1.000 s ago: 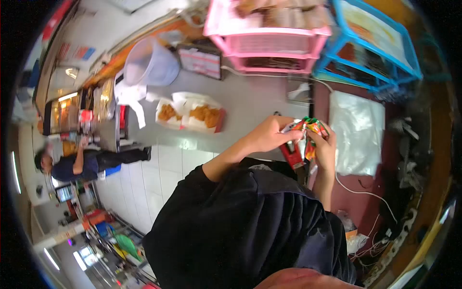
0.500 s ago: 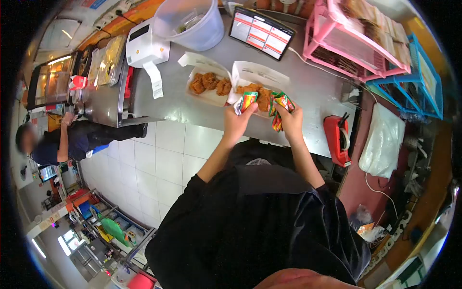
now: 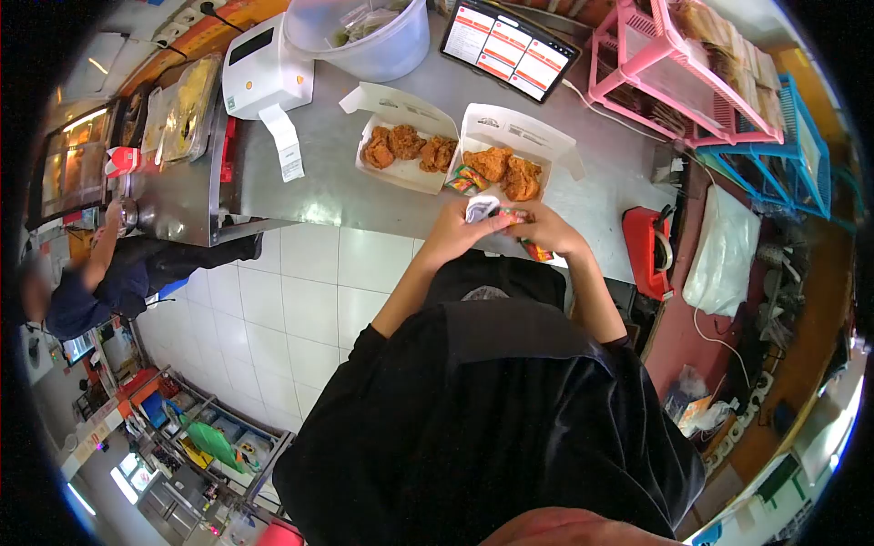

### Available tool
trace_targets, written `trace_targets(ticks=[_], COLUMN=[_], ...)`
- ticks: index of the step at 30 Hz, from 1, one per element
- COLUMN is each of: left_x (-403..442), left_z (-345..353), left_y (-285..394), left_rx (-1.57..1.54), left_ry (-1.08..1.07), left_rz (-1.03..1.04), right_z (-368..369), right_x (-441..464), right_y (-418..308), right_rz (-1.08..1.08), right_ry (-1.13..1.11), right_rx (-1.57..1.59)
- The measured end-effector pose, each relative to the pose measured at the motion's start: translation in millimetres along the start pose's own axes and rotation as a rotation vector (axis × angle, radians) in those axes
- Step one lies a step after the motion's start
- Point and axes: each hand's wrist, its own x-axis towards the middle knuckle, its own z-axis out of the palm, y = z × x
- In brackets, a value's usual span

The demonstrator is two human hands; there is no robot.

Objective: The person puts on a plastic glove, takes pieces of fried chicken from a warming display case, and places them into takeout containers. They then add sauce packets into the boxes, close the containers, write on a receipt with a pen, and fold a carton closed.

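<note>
Two open white boxes stand side by side on the metal counter. The left box (image 3: 401, 177) holds several fried chicken pieces (image 3: 405, 143). In the right box (image 3: 537, 136) lie more fried pieces (image 3: 521, 177), with a colourful sachet (image 3: 468, 180) at its left front corner. Just in front of that box, my left hand (image 3: 455, 227) is closed on sachets with a silvery side showing. My right hand (image 3: 551, 229) meets it, its fingers closed on red and green sachets (image 3: 535, 249). The fingers partly hide how many sachets each hand has.
Behind the boxes are a plastic bucket (image 3: 382, 45) and a tablet (image 3: 508, 47). A label printer (image 3: 267, 68) stands left, a red tape dispenser (image 3: 645, 253) right. Pink (image 3: 637, 68) and blue racks are at back right. Another person (image 3: 91, 273) stands far left.
A sachet now lies in the right box. My hands have drawn together and back from the boxes, closer to the counter's front edge. The view has shifted slightly.
</note>
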Motion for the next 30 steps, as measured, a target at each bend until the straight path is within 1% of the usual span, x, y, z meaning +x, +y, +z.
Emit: trace_targets(ticks=[1,2,4,5,6,9,10,13,16,19,20,23,26,29,30], left_x=[-4,-9,-11,-10,-7,3,5,22,36,49,51,42,5,-30,-43], left_z=[-3,-6,-12,-15,-17,-18,-13,-18,-27,-36,-38,-31,-26,-43,-53], left_y=[-4,-9,-11,-11,-5,-2,-2,-26,-32,-25,-49,-20,1,-15,-20], left_rx=[0.025,0.054,-0.007,-0.038,-0.047,0.107,0.083,0.165,0.236,0.921,0.963,0.451,0.26,-0.093,-0.046], left_ry=[-0.054,-0.008,0.064,0.096,0.086,-0.11,-0.05,-0.028,0.208,0.052,0.183,0.142,-0.071,0.054,0.155], left_rz=[-0.033,-0.029,-0.156,-0.218,-0.235,-0.098,-0.067,-0.028,0.03,-0.064,0.082,-0.152,-0.113,-0.193,-0.201], right_z=[6,6,3,1,1,-10,-11,-14,-14,-19,-16,-9,29,57,65], right_x=[2,7,4,2,3,-4,-3,2,-3,-1,1,13,35,33,35], right_y=[6,21,17,17,18,5,6,7,-1,6,8,12,29,-10,-2], right_rz=[-0.096,-0.029,0.038,0.073,0.077,0.092,0.046,0.119,0.073,0.091,0.091,0.04,-0.334,-0.07,-0.117], right_ry=[-0.047,-0.137,-0.182,-0.2,-0.149,-0.207,-0.197,-0.163,0.037,0.105,0.148,0.208,0.224,-0.035,-0.056], right_rx=[0.007,-0.024,-0.024,-0.025,-0.019,0.164,0.17,0.161,0.265,0.372,0.372,0.163,-0.066,-0.198,-0.209])
